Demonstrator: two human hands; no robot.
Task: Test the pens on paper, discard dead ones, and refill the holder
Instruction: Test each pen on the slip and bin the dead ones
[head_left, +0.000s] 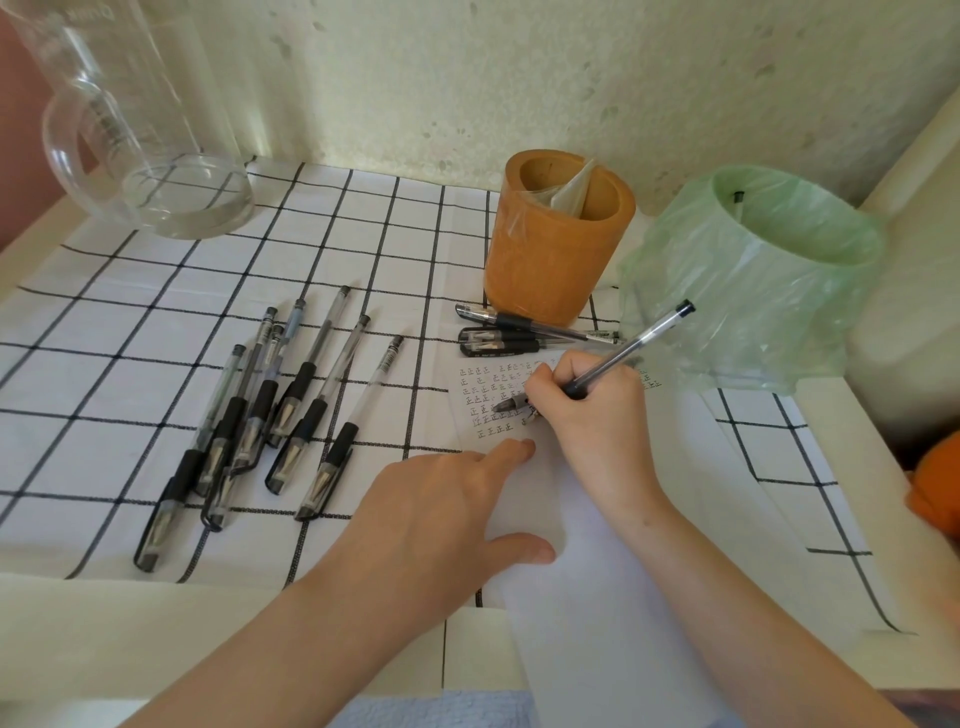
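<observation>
I'm on the pen (631, 345) now: a slim clear barrel with a black rubber sleeve and a black end plug, slanting up to the right, its tip down on the paper (587, 623). My right hand (587, 415) has a closed grip on it, fingers curled round the rubber sleeve. A short dark piece pokes out left of those fingers; I can't tell if it's held. The paper is a smooth white sheet with rows of small inked marks (488, 395) near its far end. My left hand (441, 499) lies flat, fingers straight, grip open, fingertips pressing the sheet.

Just beyond the paper lie three capped pens (519, 332), black and glossy, side by side against the foot of the holder (545, 260), a smooth orange-brown cylinder with crumpled clear film inside. To its right sits the bin (753, 291), lined with a thin, crinkly pale-green bag. To the left is a fanned heap of loose pens (270, 415), clear barrels, black caps. Everything rests on a white cloth (156, 322) with a black grid, over a cream table (104, 623). A clear glass jug (140, 156) stands far left.
</observation>
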